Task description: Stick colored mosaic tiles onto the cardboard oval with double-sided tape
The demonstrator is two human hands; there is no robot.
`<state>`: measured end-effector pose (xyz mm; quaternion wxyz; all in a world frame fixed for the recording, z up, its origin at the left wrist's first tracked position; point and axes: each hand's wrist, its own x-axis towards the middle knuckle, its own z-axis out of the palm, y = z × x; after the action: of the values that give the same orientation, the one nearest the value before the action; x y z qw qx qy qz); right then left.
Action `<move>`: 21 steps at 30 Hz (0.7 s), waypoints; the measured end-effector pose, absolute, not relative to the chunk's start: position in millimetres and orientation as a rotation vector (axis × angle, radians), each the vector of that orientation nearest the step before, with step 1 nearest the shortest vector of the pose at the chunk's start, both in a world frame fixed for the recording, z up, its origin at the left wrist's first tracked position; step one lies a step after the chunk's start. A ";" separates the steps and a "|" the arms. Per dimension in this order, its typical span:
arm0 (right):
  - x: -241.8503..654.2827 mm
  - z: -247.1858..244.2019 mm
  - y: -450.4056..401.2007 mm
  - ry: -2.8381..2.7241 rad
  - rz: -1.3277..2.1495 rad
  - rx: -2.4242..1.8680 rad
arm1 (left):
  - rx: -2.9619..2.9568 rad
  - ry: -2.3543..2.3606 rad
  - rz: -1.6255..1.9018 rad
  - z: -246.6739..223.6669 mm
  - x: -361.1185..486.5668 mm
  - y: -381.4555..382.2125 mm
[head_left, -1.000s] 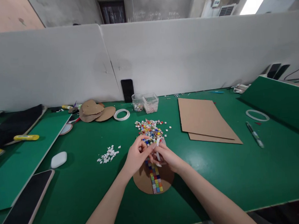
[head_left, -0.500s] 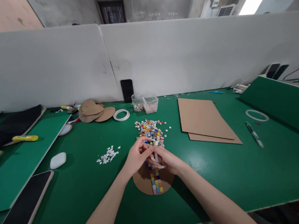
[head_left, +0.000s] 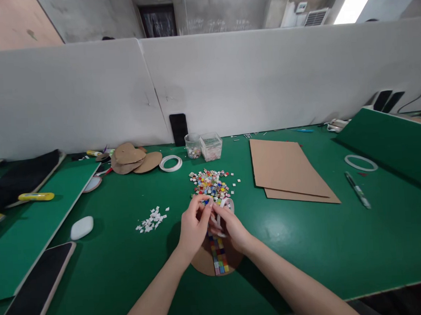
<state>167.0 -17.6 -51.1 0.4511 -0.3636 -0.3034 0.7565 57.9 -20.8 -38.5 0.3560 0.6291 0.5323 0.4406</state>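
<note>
My left hand [head_left: 193,226] and my right hand [head_left: 231,227] meet over a round cardboard disc [head_left: 202,263] on the green table [head_left: 130,246]. A strip of coloured mosaic tiles [head_left: 219,258] runs down the disc. A white roll of tape [head_left: 225,206] is held in my right hand. My left hand's fingertips pinch at the tape's end beside it. Just beyond my hands lies a heap of small coloured tiles [head_left: 209,182].
A small pile of white bits [head_left: 150,219] lies to the left, with a white oval case [head_left: 82,227] and a dark phone [head_left: 34,293]. Cardboard sheets [head_left: 289,170] and a pen [head_left: 357,190] lie right. Two clear tubs [head_left: 204,145], a tape ring [head_left: 171,163] and cardboard discs [head_left: 133,157] stand further back.
Both hands have drawn a little closer to me and together over the disc, still working at the tape roll. The view has dipped slightly.
</note>
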 end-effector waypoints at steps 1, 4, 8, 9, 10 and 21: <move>166.7 -51.9 -17.8 -0.717 1.864 -0.891 | 1.643 1.365 1.140 -39.3 58.2 -21.0; 166.8 -53.7 -17.6 -0.629 1.890 -0.820 | 1.684 1.345 1.127 -41.2 58.3 -20.5; 169.5 -53.3 -15.7 -0.577 2.042 -0.676 | 1.684 1.349 1.140 -39.5 57.6 -21.1; 170.2 -53.0 -15.2 -0.573 2.076 -0.658 | 1.690 1.357 1.146 -38.7 57.4 -21.6; 170.8 -52.7 -14.9 -0.574 2.097 -0.651 | 1.702 1.366 1.149 -38.1 57.2 -22.1; 163.5 -61.3 -19.6 -0.592 1.753 -0.960 | 1.992 1.491 1.012 -46.6 58.4 -27.0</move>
<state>163.5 -19.6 -61.3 0.5043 -0.3977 -0.2454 0.7262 58.4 -27.0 -46.6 0.2259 0.7224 0.5407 0.3671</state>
